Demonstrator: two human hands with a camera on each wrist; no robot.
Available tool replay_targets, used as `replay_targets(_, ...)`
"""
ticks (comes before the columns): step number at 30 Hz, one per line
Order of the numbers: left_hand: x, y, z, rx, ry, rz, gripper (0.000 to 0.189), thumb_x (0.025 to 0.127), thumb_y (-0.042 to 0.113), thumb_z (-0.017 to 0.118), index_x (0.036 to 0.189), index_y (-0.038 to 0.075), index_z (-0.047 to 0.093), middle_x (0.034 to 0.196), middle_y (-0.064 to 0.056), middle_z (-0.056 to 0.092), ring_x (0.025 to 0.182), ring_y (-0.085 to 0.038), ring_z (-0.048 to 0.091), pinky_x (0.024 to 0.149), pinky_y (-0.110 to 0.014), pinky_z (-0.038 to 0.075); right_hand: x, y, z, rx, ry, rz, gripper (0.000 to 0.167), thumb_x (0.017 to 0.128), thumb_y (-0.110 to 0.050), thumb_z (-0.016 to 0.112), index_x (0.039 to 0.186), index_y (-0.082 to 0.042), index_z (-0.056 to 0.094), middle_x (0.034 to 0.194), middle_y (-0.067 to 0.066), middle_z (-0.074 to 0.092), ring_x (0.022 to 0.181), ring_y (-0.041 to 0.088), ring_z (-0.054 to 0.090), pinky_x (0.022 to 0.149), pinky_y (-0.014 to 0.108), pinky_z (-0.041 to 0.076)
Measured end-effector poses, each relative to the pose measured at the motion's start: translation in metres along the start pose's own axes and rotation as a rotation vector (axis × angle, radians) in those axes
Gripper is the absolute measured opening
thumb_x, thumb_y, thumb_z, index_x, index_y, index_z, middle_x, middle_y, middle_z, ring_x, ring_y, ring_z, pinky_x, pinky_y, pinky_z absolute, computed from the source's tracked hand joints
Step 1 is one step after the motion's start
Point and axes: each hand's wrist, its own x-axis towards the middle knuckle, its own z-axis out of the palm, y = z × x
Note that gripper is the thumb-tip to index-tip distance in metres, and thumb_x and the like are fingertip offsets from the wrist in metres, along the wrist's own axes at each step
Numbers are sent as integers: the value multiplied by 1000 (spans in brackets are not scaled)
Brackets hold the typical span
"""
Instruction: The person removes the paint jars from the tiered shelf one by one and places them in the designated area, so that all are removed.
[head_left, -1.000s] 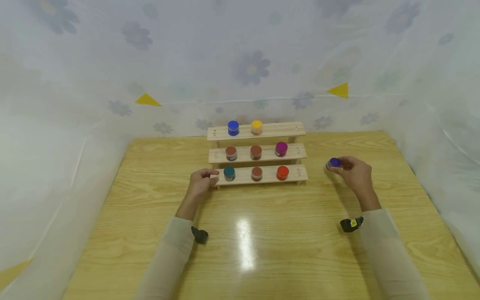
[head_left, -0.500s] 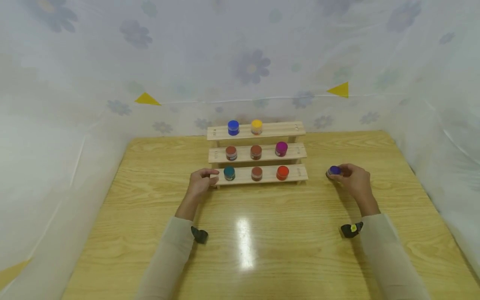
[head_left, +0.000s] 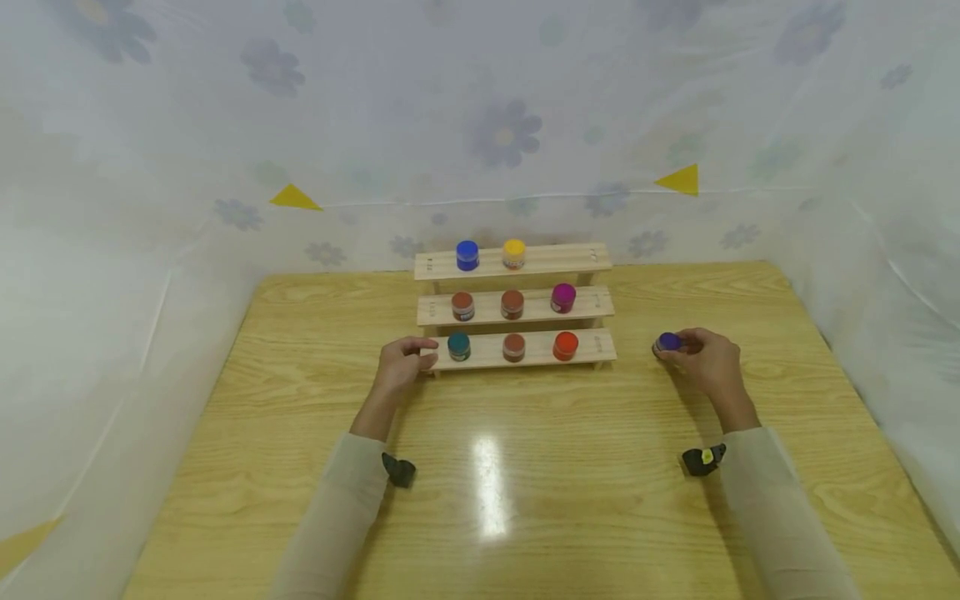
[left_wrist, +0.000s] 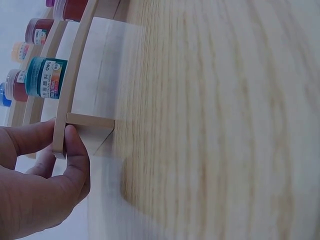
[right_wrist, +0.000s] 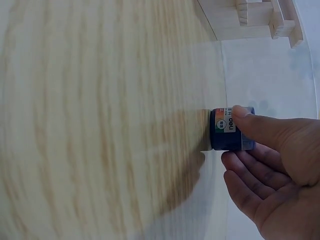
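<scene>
My left hand (head_left: 400, 364) pinches the left end of the lowest shelf of a three-tier wooden rack (head_left: 543, 352), thumb and fingers on either side of the board. Beside it on that shelf is a teal paint jar (head_left: 459, 347), with a brown jar (head_left: 513, 347) and a red jar (head_left: 566, 346) further right. To the right of the rack, my right hand (head_left: 708, 364) holds a dark blue paint jar (right_wrist: 232, 129) between thumb and fingers. In the right wrist view the jar's base appears to touch the table.
On the middle shelf stand two brown jars (head_left: 462, 306) and a magenta jar (head_left: 563, 297). The top shelf bears a blue jar (head_left: 467, 256) and a yellow jar (head_left: 513, 254). A flowered sheet (head_left: 360, 125) hangs behind the wooden table (head_left: 585, 500).
My right hand has come down and slightly nearer with the dark blue jar, then stayed there over the last half second. The left hand and the rack have not moved.
</scene>
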Motion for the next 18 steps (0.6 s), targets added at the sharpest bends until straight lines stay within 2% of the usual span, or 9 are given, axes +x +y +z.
replay_targets(8,-1,0,0,3,0,2,26,87,1,62,112,-4,64,124,-10,48,106,-21,39,80,-26,40,0,0,-1,14,-25,4,61,86,-34,70,127,8,53,116,31,58,104,41,56,82,51,50)
replay_targets(14,0,0,0,-7,-4,1,26,88,1,61,113,-4,64,130,-11,47,111,-21,37,89,-29,38,1,-2,-5,5,-60,3,69,87,-37,67,134,8,45,129,30,52,116,46,47,91,56,45)
replay_targets(18,1,0,1,-3,-2,3,26,88,1,61,113,-4,64,127,-10,47,109,-21,37,85,-28,38,4,-8,-9,-20,-32,-24,64,89,-34,66,134,7,46,128,30,52,120,48,45,94,57,43)
